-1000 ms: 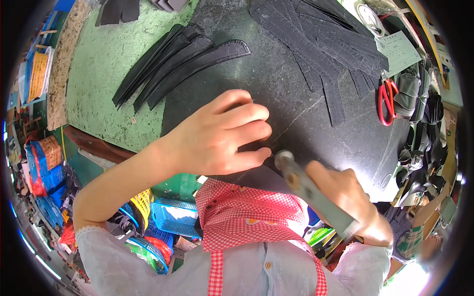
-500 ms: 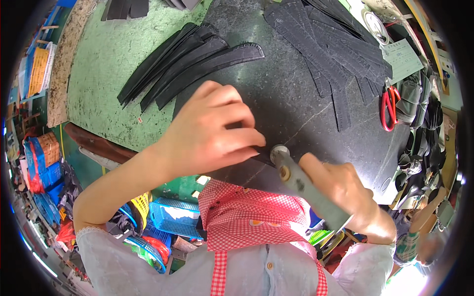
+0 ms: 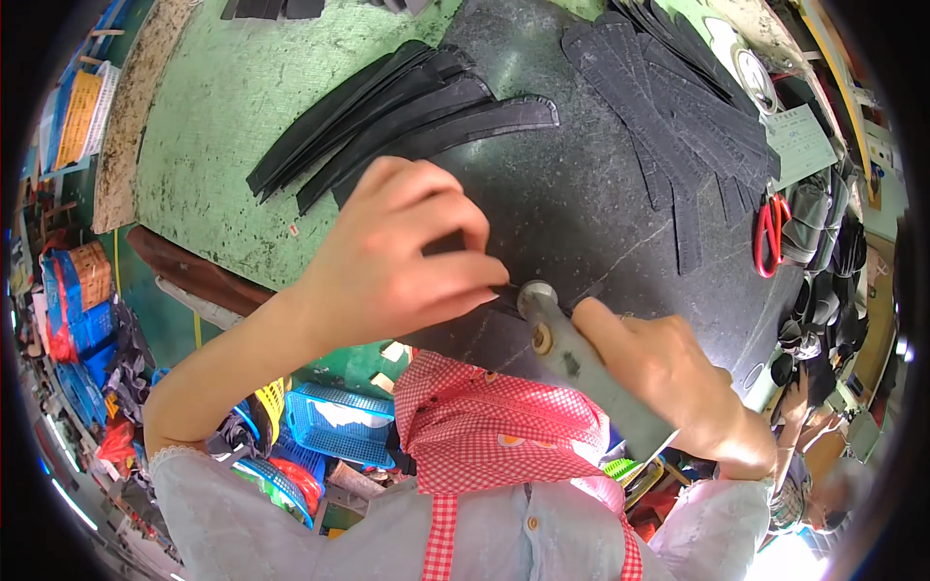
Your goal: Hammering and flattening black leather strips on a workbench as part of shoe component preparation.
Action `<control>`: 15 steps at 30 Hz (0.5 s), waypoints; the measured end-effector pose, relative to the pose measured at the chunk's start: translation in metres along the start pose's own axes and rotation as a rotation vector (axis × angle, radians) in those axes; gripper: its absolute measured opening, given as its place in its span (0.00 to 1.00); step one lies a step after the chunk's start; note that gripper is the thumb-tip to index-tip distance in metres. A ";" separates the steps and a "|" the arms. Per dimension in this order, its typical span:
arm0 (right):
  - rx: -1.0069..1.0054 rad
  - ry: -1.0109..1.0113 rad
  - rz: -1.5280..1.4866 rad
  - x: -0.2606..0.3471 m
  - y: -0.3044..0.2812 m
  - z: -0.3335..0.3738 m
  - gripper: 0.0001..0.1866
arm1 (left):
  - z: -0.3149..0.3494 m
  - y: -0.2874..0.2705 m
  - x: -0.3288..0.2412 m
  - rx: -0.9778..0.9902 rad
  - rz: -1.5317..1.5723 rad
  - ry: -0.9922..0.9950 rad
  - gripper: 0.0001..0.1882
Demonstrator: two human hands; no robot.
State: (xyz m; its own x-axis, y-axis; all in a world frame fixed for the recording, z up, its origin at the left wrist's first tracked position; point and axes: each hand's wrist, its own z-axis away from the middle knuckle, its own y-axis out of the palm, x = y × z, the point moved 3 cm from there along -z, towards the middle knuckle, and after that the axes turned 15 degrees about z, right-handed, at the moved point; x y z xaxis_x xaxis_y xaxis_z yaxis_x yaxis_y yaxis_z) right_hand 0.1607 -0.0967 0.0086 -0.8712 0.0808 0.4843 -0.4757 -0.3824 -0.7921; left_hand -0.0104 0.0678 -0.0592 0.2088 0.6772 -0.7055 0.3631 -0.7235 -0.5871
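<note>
Over the dark tabletop (image 3: 620, 232), my left hand (image 3: 397, 252) is closed, thumb and fingertips pinched on what looks like a thin black strip (image 3: 506, 298), mostly hidden under the hand. Beside those fingertips is the round tip of a grey metal tool arm (image 3: 581, 363) with a brass-coloured screw. My right hand (image 3: 668, 373) lies just right of that arm and is partly covered by it. Its fingers are curled; what they hold, if anything, is hidden. Beyond my left hand lies a fanned group of curved black strips (image 3: 387, 111).
A pile of stitched black strips (image 3: 668, 107) lies at the far right, near a paper slip (image 3: 800, 145) and red-handled scissors (image 3: 770, 235). Dark bundles line the right edge. Blue baskets (image 3: 339, 426) sit below the table. Another person's arm (image 3: 794, 412) shows at the right.
The view has shifted slightly, so the strips and scissors appear farther right and the metal arm a little farther left. Both hands keep nearly the same pose beside the arm.
</note>
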 end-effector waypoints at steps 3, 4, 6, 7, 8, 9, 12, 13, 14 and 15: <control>-0.016 0.024 -0.021 0.000 0.000 -0.002 0.09 | 0.003 -0.004 0.003 -0.007 -0.008 0.014 0.18; -0.034 0.002 -0.015 0.002 0.000 -0.003 0.09 | 0.004 -0.003 0.001 -0.011 -0.013 0.046 0.17; -0.004 -0.011 -0.056 0.006 0.003 -0.009 0.10 | 0.007 -0.001 0.000 -0.012 -0.053 0.082 0.16; -0.003 -0.011 -0.053 0.005 0.002 -0.010 0.10 | 0.006 -0.002 0.002 -0.025 -0.023 0.045 0.16; -0.012 -0.006 -0.050 0.004 0.001 -0.010 0.09 | 0.006 -0.004 0.003 -0.039 0.008 0.009 0.15; -0.021 -0.002 -0.048 0.004 0.000 -0.011 0.09 | 0.005 -0.005 0.006 -0.030 0.025 -0.012 0.14; -0.091 0.036 0.002 0.008 -0.003 -0.014 0.09 | 0.012 -0.006 0.004 -0.013 -0.052 0.102 0.13; -0.097 0.007 0.000 0.008 -0.002 -0.015 0.11 | 0.013 -0.002 0.005 -0.024 -0.084 0.141 0.14; -0.041 -0.001 -0.004 0.008 0.002 -0.018 0.11 | 0.015 -0.002 0.005 -0.024 -0.080 0.145 0.14; 0.015 -0.009 -0.008 0.009 0.007 -0.020 0.11 | 0.018 -0.001 0.004 0.000 -0.122 0.173 0.15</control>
State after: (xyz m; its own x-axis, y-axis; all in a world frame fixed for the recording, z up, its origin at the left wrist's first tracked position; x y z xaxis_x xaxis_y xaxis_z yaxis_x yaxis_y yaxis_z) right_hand 0.1470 -0.0801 0.0004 -0.8664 0.0758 0.4937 -0.4806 -0.3954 -0.7828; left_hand -0.0269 0.0688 -0.0683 0.3159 0.7729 -0.5503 0.3955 -0.6344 -0.6642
